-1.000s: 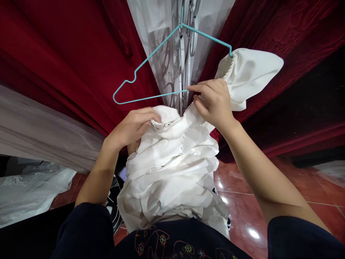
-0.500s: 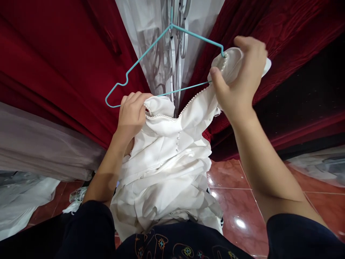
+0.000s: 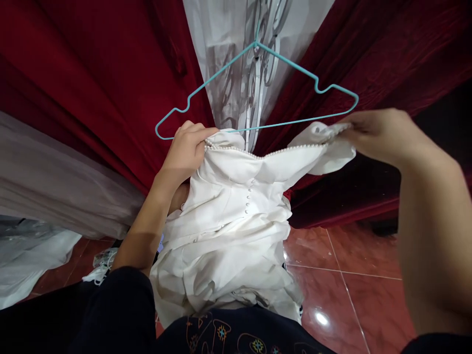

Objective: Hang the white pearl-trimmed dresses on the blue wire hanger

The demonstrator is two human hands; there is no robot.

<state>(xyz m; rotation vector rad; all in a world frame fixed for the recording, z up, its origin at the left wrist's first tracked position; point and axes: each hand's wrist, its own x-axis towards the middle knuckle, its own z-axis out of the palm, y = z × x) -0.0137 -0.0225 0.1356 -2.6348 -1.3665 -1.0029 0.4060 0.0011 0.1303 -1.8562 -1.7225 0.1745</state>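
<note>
A white dress with a pearl-edged neckline and a row of small buttons lies across my lap. My left hand grips its upper left edge, fingers wrapped over the cloth. With closed fingers, my right hand pulls the pearl-edged right strap out to the side. Above the neckline is a light-blue hanger; its right end is bare, free of the strap. The hanger's lower bar passes behind the cloth near my left hand. Some fingertips of my right hand are hidden.
Dark red curtains fall on both sides, with white fabric and a white metal frame between them. Grey-white cloth is at the left. Clear plastic and white fabric lie on the red tiled floor.
My right hand has moved right and down with the strap, which has come off the hanger's right end. The hanger now sits more level and farther right. My left hand keeps its grip.
</note>
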